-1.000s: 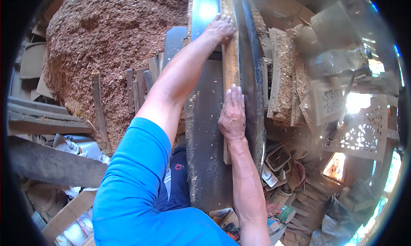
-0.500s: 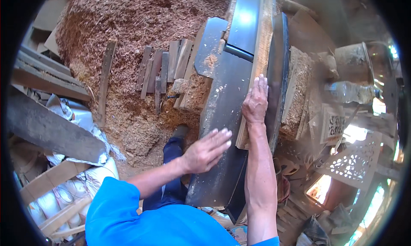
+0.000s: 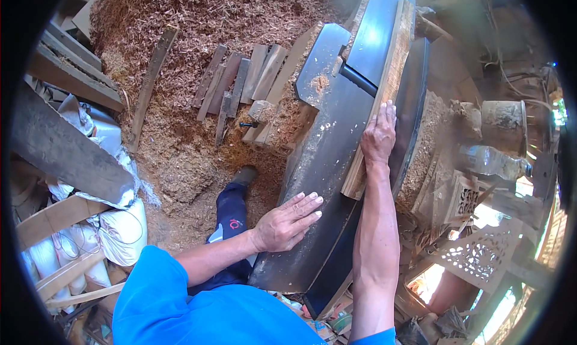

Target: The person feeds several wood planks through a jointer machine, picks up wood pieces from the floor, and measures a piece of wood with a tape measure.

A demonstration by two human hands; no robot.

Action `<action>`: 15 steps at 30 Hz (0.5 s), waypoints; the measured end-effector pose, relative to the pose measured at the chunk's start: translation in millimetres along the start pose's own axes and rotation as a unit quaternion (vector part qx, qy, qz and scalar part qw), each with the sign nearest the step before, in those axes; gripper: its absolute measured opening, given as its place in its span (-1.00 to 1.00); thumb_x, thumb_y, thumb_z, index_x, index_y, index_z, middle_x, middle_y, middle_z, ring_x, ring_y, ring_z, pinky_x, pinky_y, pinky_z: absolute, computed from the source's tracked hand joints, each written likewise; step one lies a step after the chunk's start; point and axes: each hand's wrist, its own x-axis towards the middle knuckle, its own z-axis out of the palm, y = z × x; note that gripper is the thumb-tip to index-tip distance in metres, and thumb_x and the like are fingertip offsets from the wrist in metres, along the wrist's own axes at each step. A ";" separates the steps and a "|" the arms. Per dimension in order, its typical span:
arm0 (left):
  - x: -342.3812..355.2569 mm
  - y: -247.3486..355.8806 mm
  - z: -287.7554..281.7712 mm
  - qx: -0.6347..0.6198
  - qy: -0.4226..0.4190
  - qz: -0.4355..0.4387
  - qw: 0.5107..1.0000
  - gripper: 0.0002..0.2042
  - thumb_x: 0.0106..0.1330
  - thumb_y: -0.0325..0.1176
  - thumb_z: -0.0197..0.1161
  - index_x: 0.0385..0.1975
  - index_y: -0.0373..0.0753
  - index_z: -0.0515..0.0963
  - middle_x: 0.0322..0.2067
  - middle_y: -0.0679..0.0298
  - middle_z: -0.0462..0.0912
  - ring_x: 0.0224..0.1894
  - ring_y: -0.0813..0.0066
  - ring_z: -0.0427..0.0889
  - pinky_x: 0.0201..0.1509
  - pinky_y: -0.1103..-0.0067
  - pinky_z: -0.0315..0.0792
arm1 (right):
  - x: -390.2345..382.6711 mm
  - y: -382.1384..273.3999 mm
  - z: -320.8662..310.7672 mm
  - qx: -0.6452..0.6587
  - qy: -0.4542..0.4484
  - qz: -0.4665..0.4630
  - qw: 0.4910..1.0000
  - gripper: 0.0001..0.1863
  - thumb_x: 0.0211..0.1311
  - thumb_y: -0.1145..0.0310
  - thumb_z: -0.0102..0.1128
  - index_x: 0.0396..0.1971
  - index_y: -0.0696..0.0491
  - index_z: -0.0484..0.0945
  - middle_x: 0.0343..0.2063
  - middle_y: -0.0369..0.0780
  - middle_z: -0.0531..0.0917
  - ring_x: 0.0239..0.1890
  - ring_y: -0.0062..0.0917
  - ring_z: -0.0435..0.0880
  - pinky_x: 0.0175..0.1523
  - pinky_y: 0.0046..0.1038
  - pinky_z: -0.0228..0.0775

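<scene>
A heap of wood shavings is spread beyond the left edge of a dark metal jointer table, which is crossed by a slot between its near and far parts. Along the table's right edge a dark rail is seen. A long, narrow wooden board is laid lengthwise beside that rail, across the right end of the slot; its far end is carried by the far part, and its near end is set well short of the table's near edge. At the left, short wood strips are lined up against the shavings. The right hand is laid flat on the board, its fingers straight and close together, pressed along the wood rather than wrapped around it. The left hand is held open and empty over the table's left edge, fingers slightly spread; whether the metal is touched cannot be told. A small dark bolt is seen below the strips.
</scene>
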 end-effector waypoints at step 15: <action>-0.5 -1.7 0.0 -0.005 0.005 -0.008 1.000 -0.46 0.07 -0.54 0.32 0.15 -0.35 0.46 0.33 -0.09 0.38 0.42 0.04 0.32 0.52 0.20 0.15 | 46.4 27.6 22.3 -0.046 0.019 -0.059 0.997 -0.56 0.44 0.42 -0.11 0.19 0.36 0.42 0.28 0.14 0.41 0.37 0.00 0.33 0.50 -0.18 0.08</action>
